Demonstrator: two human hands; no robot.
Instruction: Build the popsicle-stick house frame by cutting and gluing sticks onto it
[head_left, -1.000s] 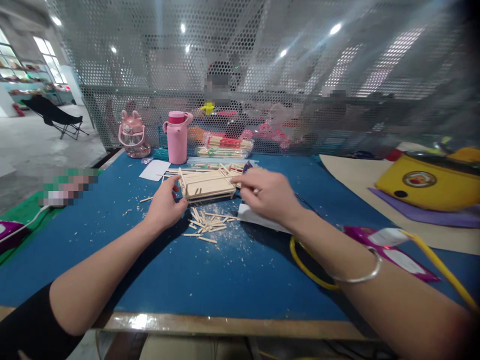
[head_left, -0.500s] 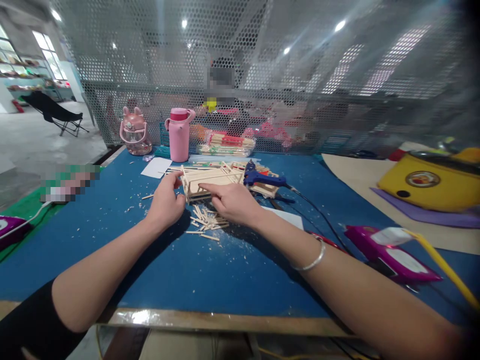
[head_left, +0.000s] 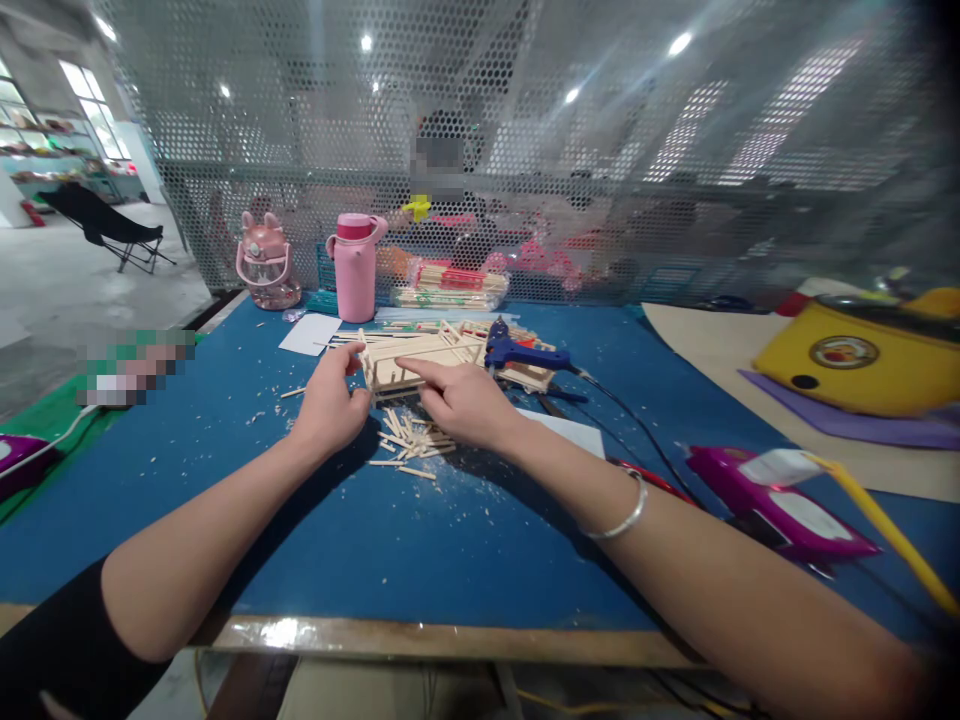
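A small model made of pale wooden sticks (head_left: 386, 372), with a flat bed and short upright posts, is held slightly tilted above the blue table. My left hand (head_left: 334, 395) is closed around its left end, thumb low and fingers behind the end posts. The index finger of my right hand (head_left: 469, 405) is stretched out and rests at the front rail, while the other fingers curl under; nothing shows in them. Below the model lies a loose heap of short cut sticks (head_left: 412, 440). A blue glue gun (head_left: 525, 353) stands just right of the model.
Behind are a pink bottle (head_left: 355, 275), a clear pink-lidded bottle (head_left: 266, 270) and bagged sticks (head_left: 450, 285), before a perforated metal screen (head_left: 315, 120). At right lie a purple power strip (head_left: 780, 505), a cable, and a yellow pouch (head_left: 847, 350). A person sits beyond the screen.
The whole view shifts very slightly. Both hands and the stick model keep nearly the same pose.
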